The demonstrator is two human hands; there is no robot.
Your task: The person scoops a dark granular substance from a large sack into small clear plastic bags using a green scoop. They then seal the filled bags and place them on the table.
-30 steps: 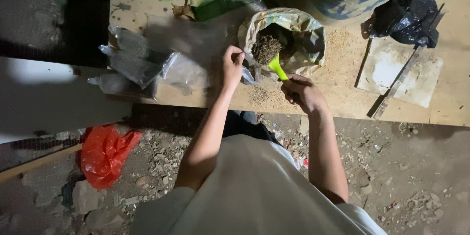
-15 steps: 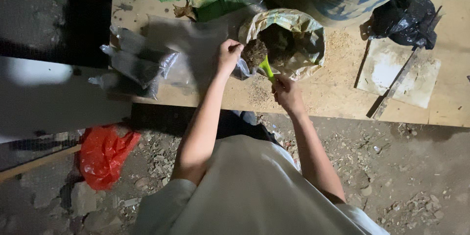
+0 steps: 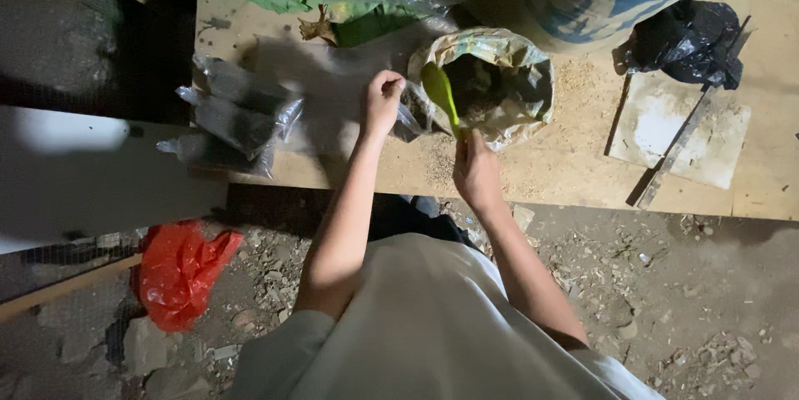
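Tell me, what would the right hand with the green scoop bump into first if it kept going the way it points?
Probably the open sack: the right hand aims the green scoop up over its rim toward the dark fill, though depth is unclear.
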